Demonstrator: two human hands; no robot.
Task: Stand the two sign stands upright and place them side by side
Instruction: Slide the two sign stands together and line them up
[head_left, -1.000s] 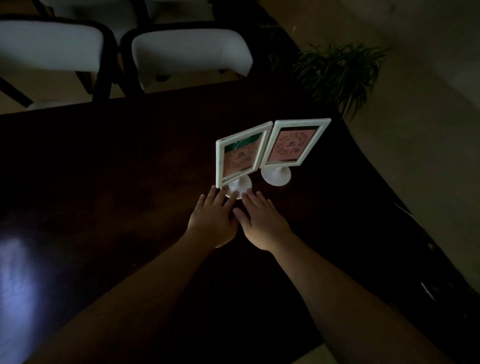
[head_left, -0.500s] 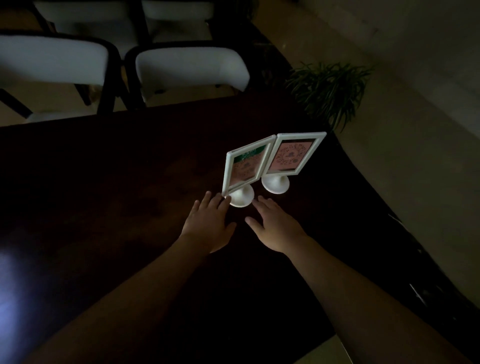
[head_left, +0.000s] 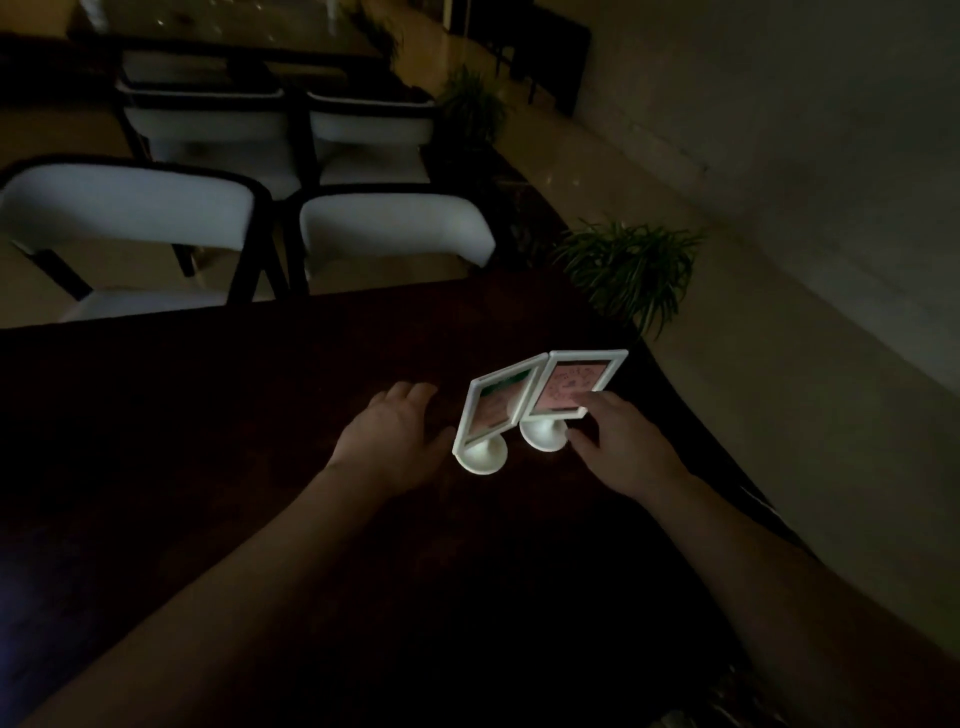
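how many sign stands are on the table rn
2. The left sign stand stands upright on the dark table beside the left hand. The right sign stand stands right next to it, with the right hand at its frame. None appear hidden.

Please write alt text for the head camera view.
Two white sign stands, left and right, stand upright side by side on a dark table. The left hand and the right hand flank them, open.

L hand (head_left: 395, 436) flat, fingers spread; R hand (head_left: 621, 447) open, fingers half-curled
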